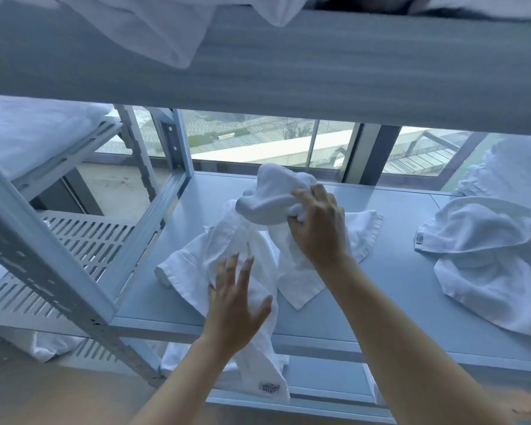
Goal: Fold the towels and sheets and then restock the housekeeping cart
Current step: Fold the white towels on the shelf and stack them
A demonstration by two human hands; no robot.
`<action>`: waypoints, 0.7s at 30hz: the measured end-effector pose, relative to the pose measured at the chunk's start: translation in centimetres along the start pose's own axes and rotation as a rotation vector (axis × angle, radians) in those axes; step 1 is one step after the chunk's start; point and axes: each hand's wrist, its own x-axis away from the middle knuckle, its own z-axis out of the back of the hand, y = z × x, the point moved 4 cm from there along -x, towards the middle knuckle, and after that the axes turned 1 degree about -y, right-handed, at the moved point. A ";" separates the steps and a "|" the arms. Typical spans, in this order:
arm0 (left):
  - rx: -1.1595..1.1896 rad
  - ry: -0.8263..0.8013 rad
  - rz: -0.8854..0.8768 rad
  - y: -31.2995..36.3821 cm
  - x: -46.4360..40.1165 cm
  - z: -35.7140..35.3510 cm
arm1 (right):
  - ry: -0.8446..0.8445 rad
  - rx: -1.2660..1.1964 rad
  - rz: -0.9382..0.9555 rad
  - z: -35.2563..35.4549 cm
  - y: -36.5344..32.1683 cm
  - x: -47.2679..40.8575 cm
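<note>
White terry towel point(242, 265), crumpled on pale grey metal shelf point(390, 271): my right hand point(318, 228) grips one bunched end; my left hand point(236, 302), fingers spread, rests on it.

Daylight comes in through the window point(267, 142) behind the shelving, cool and bluish, so the whole picture has a pale blue cast. The scene is fairly bright but flat. The underside of the upper shelf point(288, 78) sits in dull shade, and faint horizontal banding runs across it. The middle shelf point(396, 271) takes a soft sheen from the window, with only weak shadows beneath the white towels point(242, 250). The towels are near overexposed, their folds hard to read. The left hand point(236, 305) is slightly motion-blurred. Wide-angle distortion bends the shelf rails toward the edges, and the corners look soft.
</note>
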 end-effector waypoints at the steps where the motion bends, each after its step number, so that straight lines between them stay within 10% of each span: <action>1: 0.014 0.031 -0.006 -0.2 -0.3 1.3 | 0.010 -0.014 0.017 0.4 -1.3 -0.2; 13: 0.051 0.294 0.087 -8.4 1.1 13.5 | -0.137 -0.185 0.112 -7.1 -14.6 2.9; 21: 0.000 0.055 0.008 -10.6 2.4 11.1 | -0.384 -0.025 0.067 -14.7 -12.2 9.1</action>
